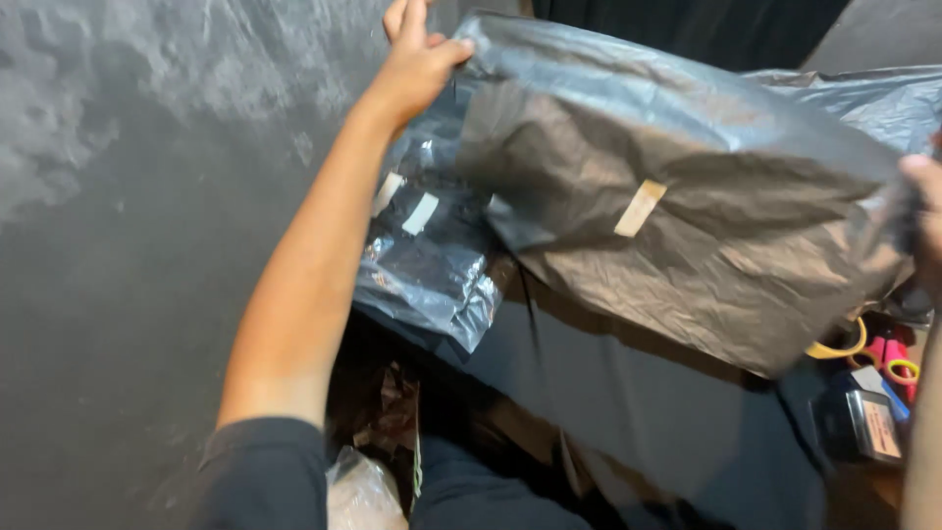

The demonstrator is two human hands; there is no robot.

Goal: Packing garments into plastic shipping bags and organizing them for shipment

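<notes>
I hold up a large crumpled sheet of dark grey plastic (pixel 687 206), patched with a few strips of pale tape (pixel 640 207). My left hand (pixel 412 69) grips its upper left corner, arm stretched out from a dark sleeve. My right hand (pixel 922 211) shows only as a thumb and fingers at the right edge, closed on the sheet's right side. A shinier, creased part of the plastic (pixel 432 265) hangs below my left hand. The sheet hides most of what lies under it.
A dark grey wall (pixel 128 196) fills the left side. At the lower right lie scissors with yellow and pink handles (pixel 868 348) and a small dark box-shaped device (pixel 863 422). Crumpled clear plastic (pixel 358 491) sits near my lap.
</notes>
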